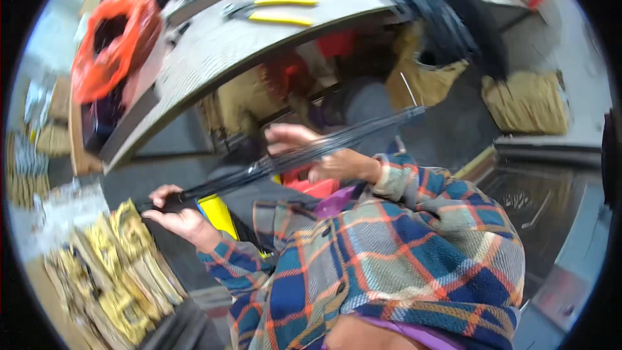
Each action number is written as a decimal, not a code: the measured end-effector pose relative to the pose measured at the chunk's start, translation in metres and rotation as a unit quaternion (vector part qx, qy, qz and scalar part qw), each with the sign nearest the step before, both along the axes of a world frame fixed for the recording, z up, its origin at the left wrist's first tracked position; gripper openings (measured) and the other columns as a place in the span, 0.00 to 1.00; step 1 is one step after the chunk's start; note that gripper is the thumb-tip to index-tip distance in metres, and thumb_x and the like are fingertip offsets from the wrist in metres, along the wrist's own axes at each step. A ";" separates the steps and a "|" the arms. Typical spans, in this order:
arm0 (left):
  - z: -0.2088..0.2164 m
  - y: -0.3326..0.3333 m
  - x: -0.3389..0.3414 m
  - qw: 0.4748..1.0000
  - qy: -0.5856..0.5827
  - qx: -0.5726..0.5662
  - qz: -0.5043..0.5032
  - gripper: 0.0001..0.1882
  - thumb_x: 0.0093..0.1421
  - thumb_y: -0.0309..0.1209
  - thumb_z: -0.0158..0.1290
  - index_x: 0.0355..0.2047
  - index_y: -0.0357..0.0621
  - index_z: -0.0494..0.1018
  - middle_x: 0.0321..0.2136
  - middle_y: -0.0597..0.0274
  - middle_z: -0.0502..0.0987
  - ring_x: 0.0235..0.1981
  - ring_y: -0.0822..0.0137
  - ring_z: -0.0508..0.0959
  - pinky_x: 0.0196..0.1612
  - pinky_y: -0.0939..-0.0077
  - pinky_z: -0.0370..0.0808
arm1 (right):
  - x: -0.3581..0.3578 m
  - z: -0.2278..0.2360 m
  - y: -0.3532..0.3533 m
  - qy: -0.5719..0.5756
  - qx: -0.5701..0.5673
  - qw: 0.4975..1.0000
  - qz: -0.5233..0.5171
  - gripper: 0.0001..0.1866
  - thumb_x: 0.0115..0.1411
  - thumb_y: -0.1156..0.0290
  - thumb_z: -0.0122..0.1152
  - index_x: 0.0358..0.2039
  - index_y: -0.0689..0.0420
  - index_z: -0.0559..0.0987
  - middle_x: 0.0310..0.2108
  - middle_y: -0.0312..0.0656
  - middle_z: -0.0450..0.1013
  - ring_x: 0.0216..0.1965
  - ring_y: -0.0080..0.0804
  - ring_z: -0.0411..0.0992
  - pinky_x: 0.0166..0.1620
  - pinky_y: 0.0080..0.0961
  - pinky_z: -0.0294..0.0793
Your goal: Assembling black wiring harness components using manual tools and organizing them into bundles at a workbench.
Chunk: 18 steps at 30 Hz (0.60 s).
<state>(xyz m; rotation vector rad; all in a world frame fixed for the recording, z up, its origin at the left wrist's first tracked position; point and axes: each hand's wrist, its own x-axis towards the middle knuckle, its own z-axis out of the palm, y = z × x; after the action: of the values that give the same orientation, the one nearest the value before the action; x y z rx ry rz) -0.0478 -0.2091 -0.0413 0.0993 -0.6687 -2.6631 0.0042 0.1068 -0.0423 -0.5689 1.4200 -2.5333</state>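
A long, thin bundle of black strips (227, 183) stretches at a slant before my chest, its right end higher and farther away. Its left end lies between the thumb and fingers of my left hand (184, 223), which is loosely closed round it. My right hand (346, 163) grips the bundle near its middle, with fingers on the far side and the palm on the near side. Some blur covers both hands. Thin bright wires (409, 89) stand out by the bundle's right end. Below the bundle, a yellow and black object (219, 216) and a red object (314, 186) lie near my lap.
Pliers with yellow handles (282, 11) lie on the curved grey worktable (214, 52). A red plastic bag (116, 45) stands at its left, and many black strips (421, 10) hang over its right edge. Brown paper-wrapped bundles (116, 279) sit lower left; another paper package (528, 100) is at right.
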 end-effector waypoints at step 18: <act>0.071 0.151 0.038 0.848 0.096 -0.492 -0.175 0.14 0.43 0.18 0.58 0.33 0.35 0.75 0.31 0.59 0.73 0.32 0.70 0.73 0.35 0.82 0.69 | -0.003 0.003 -0.027 0.009 0.131 0.991 0.005 0.12 0.52 0.72 0.59 0.36 0.60 0.71 0.27 0.35 0.66 0.30 0.18 0.65 0.34 0.17 0.66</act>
<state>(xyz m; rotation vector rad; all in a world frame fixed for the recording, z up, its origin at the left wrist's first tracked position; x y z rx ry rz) -0.0093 -0.0580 0.0299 -0.6095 -2.0142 -2.2236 0.0010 0.0795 -0.0389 -0.5501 1.7146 -2.2873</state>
